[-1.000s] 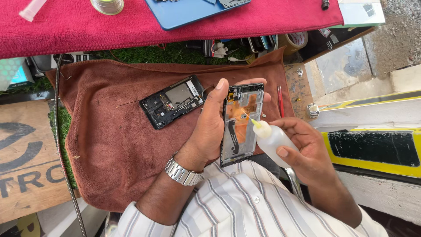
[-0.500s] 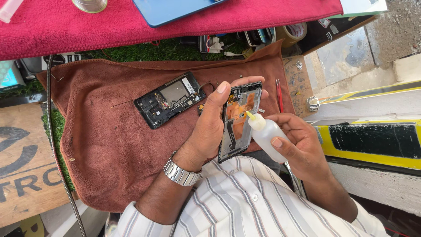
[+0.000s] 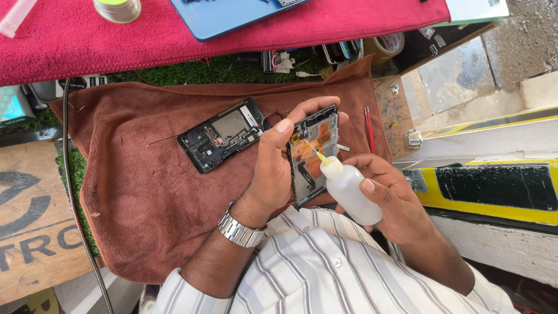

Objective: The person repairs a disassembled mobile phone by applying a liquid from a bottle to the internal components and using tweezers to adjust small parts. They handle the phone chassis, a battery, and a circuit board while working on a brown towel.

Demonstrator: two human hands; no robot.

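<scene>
Compared with the frame one second ago, the squeeze bottle (image 3: 350,193) has shifted from level with the phone frame's (image 3: 312,156) right edge to a position below its middle, with the thin nozzle now angled up-left onto the orange inner area. The left hand's grip on the phone frame is unchanged.

Left hand (image 3: 273,168): closed around the phone frame, thumb tip at the upper left edge of the frame, fingers wrapped behind it. A metal wristwatch (image 3: 239,230) sits on the wrist. The frame is held upright above the right half of the brown towel (image 3: 145,197), clear of the cloth.

Right hand (image 3: 390,200): clamped on the translucent white squeeze bottle, thumb across the bottle body, fingers behind. The nozzle tip appears to touch the orange flex region inside the frame; actual contact cannot be confirmed.

A second phone body (image 3: 224,134), opened with internals exposed, lies flat on the towel near its upper middle, just left of the left thumb and apart from it. Red-handled tweezers (image 3: 368,128) lie near the towel's right edge. A red cloth (image 3: 244,43) runs along the far side, carrying a blue tablet-like slab (image 3: 226,14) and a tape roll (image 3: 118,9). A grey cable (image 3: 72,192) passes down the towel's left edge.
</scene>
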